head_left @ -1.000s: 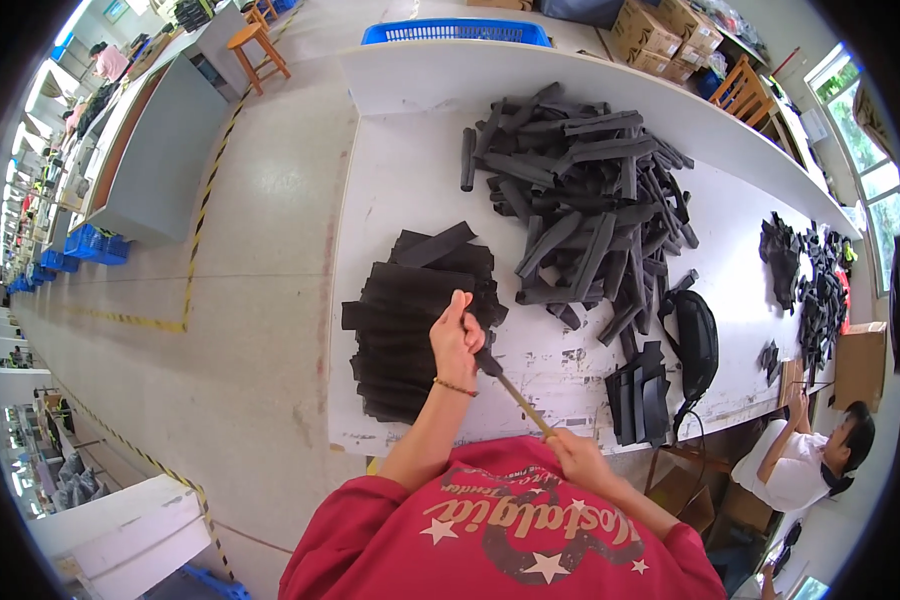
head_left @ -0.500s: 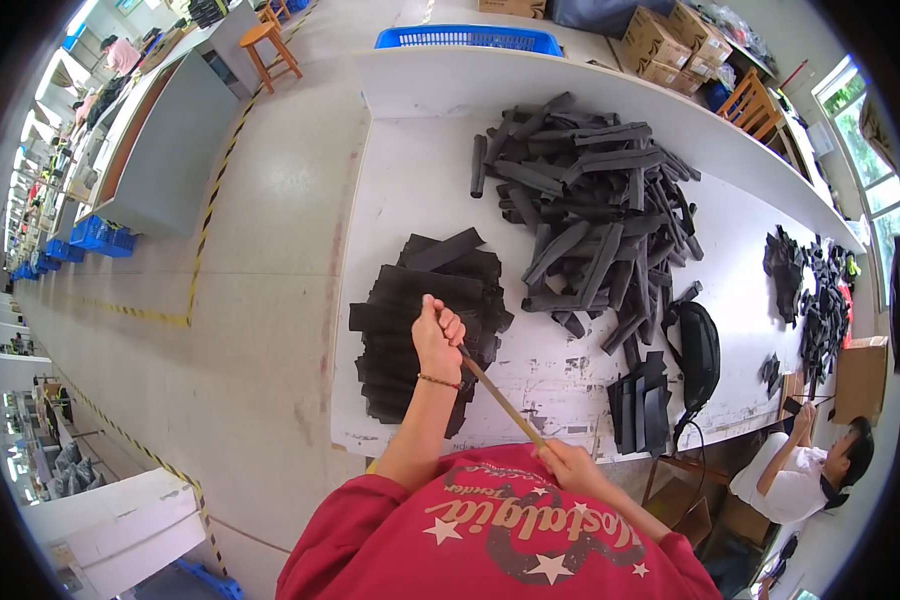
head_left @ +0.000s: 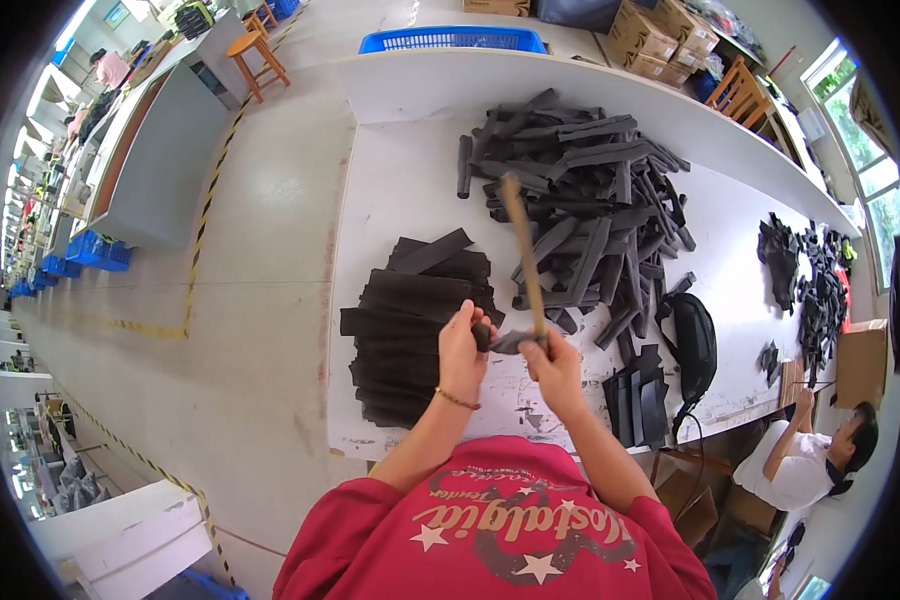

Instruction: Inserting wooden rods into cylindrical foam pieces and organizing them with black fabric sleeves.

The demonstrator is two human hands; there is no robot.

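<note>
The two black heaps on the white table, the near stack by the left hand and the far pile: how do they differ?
The near stack holds wide, flat sheets laid in rough layers; the far pile holds narrow strips and tube-like pieces.
The near stack sits at the table's left edge beside the left hand; the far pile spreads across the middle, beyond the wooden stick in the right hand.
Both are black and rest on the table.

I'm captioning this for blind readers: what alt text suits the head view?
A person's right hand holds a thin wooden stick upright while the left hand grips a small dark strip beside it, above a white table piled with black strips.
</note>
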